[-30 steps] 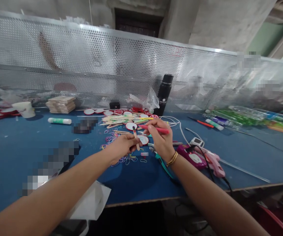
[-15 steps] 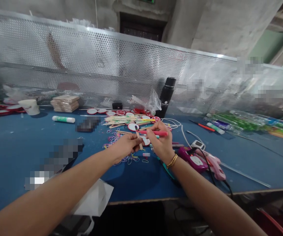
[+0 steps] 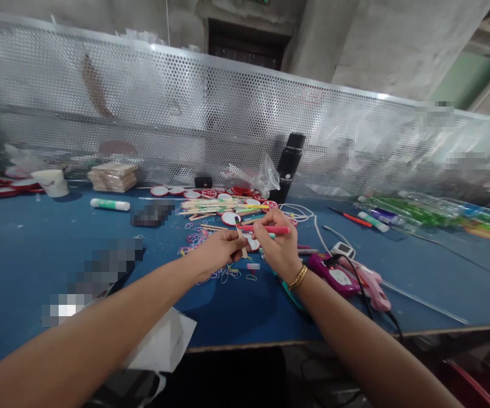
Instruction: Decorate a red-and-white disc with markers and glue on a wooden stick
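Between the fingers of my left hand is a flat wooden craft stick, tilted, with a dark mark at its top end. My right hand is closed around a red marker pen, whose tip points left at the stick just below the dark end. Whether the tip touches the wood is too small to tell. Small coloured rubber bands lie scattered under and around my left hand. Behind both hands are a pile of wooden sticks and a white round disc with a red rim.
A black bottle stands at the back, against the perforated metal screen. On the right lie a purple device, a pink glue gun and cables. Left are a glue stick, a paper cup and a wood stack.
Both hands stay in almost the same place, with the stick and the marker still held. The marker and right fingers have shifted very slightly.
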`<action>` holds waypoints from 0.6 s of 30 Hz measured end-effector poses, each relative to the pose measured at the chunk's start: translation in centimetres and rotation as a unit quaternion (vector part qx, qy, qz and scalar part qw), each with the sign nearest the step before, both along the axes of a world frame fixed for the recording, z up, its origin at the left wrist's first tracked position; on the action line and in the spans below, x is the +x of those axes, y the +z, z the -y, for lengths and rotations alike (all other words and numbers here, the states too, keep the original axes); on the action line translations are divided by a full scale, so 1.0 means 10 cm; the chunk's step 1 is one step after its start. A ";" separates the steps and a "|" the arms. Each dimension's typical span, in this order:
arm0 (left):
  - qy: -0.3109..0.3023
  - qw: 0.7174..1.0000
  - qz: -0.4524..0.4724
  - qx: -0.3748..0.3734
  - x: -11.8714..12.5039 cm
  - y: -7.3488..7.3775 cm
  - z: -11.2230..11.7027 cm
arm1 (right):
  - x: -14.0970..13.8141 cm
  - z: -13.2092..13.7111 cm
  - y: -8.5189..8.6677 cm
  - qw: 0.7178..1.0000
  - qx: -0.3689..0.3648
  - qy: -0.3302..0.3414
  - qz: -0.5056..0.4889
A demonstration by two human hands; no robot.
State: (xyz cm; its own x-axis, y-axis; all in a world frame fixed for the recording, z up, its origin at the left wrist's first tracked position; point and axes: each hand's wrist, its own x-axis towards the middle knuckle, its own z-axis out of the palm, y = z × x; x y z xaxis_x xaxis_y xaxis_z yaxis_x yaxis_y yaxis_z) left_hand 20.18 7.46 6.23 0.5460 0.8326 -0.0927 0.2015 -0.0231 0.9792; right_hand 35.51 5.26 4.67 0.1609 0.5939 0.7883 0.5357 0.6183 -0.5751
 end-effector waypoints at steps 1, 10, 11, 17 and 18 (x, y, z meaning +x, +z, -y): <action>0.000 1.000 0.001 0.000 0.00 0.00 0.00 | 0.00 0.00 0.00 1.000 -0.001 -0.002 0.001; -0.007 1.000 -0.004 0.008 -0.01 -0.01 -0.01 | 0.01 0.00 0.00 1.000 0.000 0.003 0.001; -0.006 1.000 -0.003 0.008 -0.01 -0.01 -0.01 | 0.01 -0.01 0.00 1.000 0.002 0.002 0.002; 0.001 1.000 0.001 0.005 0.00 0.00 0.00 | 0.01 0.01 0.02 1.000 0.004 -0.004 0.005; 0.001 1.000 0.002 0.006 0.00 0.00 0.00 | 0.01 0.01 0.02 1.000 0.005 -0.008 0.005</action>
